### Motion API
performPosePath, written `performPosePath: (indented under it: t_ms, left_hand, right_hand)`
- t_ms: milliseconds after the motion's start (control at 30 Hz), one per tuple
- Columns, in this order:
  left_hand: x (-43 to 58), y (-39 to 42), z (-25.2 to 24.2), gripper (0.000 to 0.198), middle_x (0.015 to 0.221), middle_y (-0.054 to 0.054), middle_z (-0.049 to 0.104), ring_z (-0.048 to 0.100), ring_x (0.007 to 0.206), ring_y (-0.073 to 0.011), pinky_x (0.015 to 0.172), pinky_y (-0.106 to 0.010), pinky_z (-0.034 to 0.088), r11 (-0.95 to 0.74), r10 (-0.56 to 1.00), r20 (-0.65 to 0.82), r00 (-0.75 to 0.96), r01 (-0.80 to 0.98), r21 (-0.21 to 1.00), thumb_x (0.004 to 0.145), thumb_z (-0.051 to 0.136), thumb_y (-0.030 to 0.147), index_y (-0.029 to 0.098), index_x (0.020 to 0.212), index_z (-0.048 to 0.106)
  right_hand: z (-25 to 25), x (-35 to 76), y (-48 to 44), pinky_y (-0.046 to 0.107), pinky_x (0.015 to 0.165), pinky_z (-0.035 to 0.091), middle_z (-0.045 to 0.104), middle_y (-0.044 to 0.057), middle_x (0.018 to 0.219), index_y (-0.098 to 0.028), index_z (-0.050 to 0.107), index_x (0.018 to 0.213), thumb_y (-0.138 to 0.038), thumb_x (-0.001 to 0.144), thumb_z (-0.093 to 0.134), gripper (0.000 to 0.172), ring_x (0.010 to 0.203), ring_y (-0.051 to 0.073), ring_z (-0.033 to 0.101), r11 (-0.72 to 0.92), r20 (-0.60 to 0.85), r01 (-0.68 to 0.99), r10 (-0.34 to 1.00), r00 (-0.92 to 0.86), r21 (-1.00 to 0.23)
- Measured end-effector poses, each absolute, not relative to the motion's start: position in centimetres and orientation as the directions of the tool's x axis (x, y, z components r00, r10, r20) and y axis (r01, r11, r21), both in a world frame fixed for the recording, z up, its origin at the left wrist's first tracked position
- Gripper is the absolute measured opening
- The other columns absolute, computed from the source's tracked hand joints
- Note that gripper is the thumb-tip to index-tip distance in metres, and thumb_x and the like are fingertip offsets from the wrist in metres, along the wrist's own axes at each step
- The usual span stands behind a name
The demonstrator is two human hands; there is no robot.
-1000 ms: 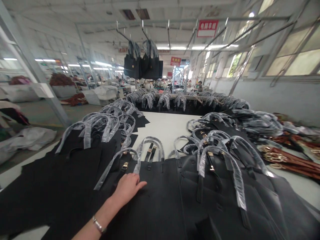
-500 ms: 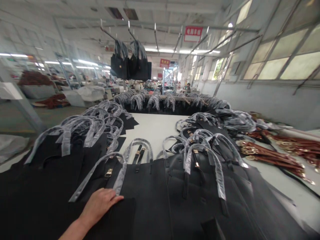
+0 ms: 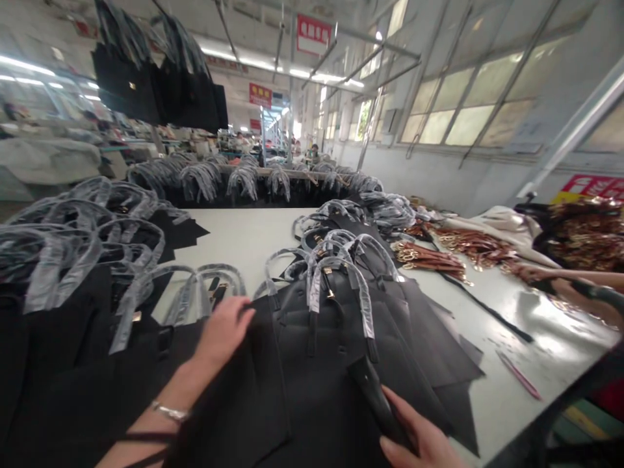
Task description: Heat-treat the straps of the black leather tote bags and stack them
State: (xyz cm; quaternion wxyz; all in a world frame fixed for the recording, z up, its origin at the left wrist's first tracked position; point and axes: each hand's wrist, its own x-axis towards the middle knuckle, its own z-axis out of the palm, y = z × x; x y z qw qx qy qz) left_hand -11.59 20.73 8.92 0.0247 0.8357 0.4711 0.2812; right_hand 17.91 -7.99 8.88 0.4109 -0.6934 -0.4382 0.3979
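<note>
My left hand [image 3: 221, 335] is at the upper edge of a black leather panel [image 3: 258, 383], its fingers closed over that edge. At the lower right, my right hand [image 3: 422, 435] grips a narrow, folded-looking black leather piece [image 3: 375, 396], its fingers wrapped round the near end. Beneath and beyond lies a black bag panel [image 3: 322, 364] with a plastic-wrapped handle [image 3: 363, 292] and a gold-buckled strap. Left of my left hand are more black panels with plastic-wrapped handles [image 3: 131, 292].
The white table [image 3: 229, 224] shows between the stacks. Brown straps with gold clasps [image 3: 429, 257] and a pink pen [image 3: 519, 376] lie to the right. Another person's arm [image 3: 585, 279] reaches in there. Black bags [image 3: 185, 97] hang overhead at left.
My view has swung right. My left hand has moved from a panel by the left handle to the edge of a lifted panel. My right hand has come into view holding the black piece.
</note>
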Motion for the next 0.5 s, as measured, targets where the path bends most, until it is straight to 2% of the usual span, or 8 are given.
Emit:
performPosePath:
  t_ms: [67, 133, 200, 333, 400, 500]
  left_hand:
    - [-7.3, 18.4, 6.2, 0.038, 0.133, -0.010, 0.055, 0.051, 0.123, -0.0223, 0.105, -0.036, 0.039, -0.680, 0.733, 0.290, 0.615, 0.642, 0.355, 0.091, 0.045, 0.036, 0.018, 0.123, 0.053]
    - [-4.3, 16.7, 3.5, 0.050, 0.145, -0.014, 0.043, 0.040, 0.134, -0.0256, 0.112, -0.040, 0.033, -0.676, 0.731, 0.215, 0.647, 0.645, 0.356, 0.088, 0.053, 0.038, 0.015, 0.132, 0.048]
    - [-2.9, 15.9, 1.6, 0.056, 0.148, -0.015, 0.039, 0.034, 0.137, -0.0289, 0.114, -0.044, 0.029, -0.659, 0.747, 0.194, 0.635, 0.671, 0.341, 0.086, 0.057, 0.040, 0.014, 0.134, 0.046]
    - [-2.7, 16.2, -0.1, 0.056, 0.145, -0.016, 0.043, 0.036, 0.136, -0.0299, 0.113, -0.046, 0.031, -0.699, 0.714, 0.231, 0.661, 0.653, 0.293, 0.086, 0.060, 0.042, 0.014, 0.132, 0.048]
    - [-2.9, 16.2, -0.1, 0.055, 0.144, -0.016, 0.044, 0.039, 0.135, -0.0300, 0.112, -0.047, 0.034, -0.710, 0.704, 0.272, 0.656, 0.656, 0.257, 0.085, 0.063, 0.038, 0.013, 0.132, 0.048]
    - [-2.8, 14.9, 0.2, 0.055, 0.143, -0.016, 0.046, 0.041, 0.133, -0.0303, 0.110, -0.049, 0.037, -0.712, 0.695, 0.341, 0.632, 0.672, 0.204, 0.083, 0.066, 0.030, 0.014, 0.132, 0.047]
  right_hand:
    - [10.0, 17.9, -6.7, 0.030, 0.076, 0.055, 0.072, 0.008, 0.105, -0.015, 0.052, 0.135, -0.040, 0.074, 0.065, 0.068, 0.091, 0.024, 0.068, -0.318, -0.252, 0.221, 0.926, 0.283, -0.922]
    - [10.6, 17.8, -5.4, 0.025, 0.055, 0.052, 0.069, 0.002, 0.083, -0.017, 0.048, 0.138, -0.037, 0.076, 0.063, 0.067, 0.065, 0.018, 0.064, -0.375, -0.335, 0.143, 0.910, 0.243, -0.916]
    - [10.7, 17.7, -4.0, 0.022, 0.047, 0.045, 0.060, -0.004, 0.068, -0.019, 0.048, 0.136, -0.033, 0.075, 0.063, 0.065, 0.053, 0.014, 0.057, -0.417, -0.395, 0.068, 0.894, 0.212, -0.907]
    - [10.1, 17.5, -1.1, 0.022, 0.045, 0.043, 0.054, -0.006, 0.061, -0.017, 0.049, 0.135, -0.032, 0.075, 0.061, 0.062, 0.049, 0.013, 0.054, -0.428, -0.411, 0.042, 0.888, 0.208, -0.903]
    - [10.1, 17.2, 0.1, 0.025, 0.050, 0.047, 0.061, -0.003, 0.067, -0.017, 0.051, 0.134, -0.034, 0.074, 0.062, 0.064, 0.054, 0.015, 0.057, -0.370, -0.327, 0.135, 0.908, 0.263, -0.919]
    - [10.7, 17.0, 0.4, 0.030, 0.062, 0.052, 0.070, 0.003, 0.087, -0.018, 0.053, 0.133, -0.038, 0.072, 0.064, 0.066, 0.071, 0.021, 0.063, -0.253, -0.172, 0.261, 0.939, 0.296, -0.931]
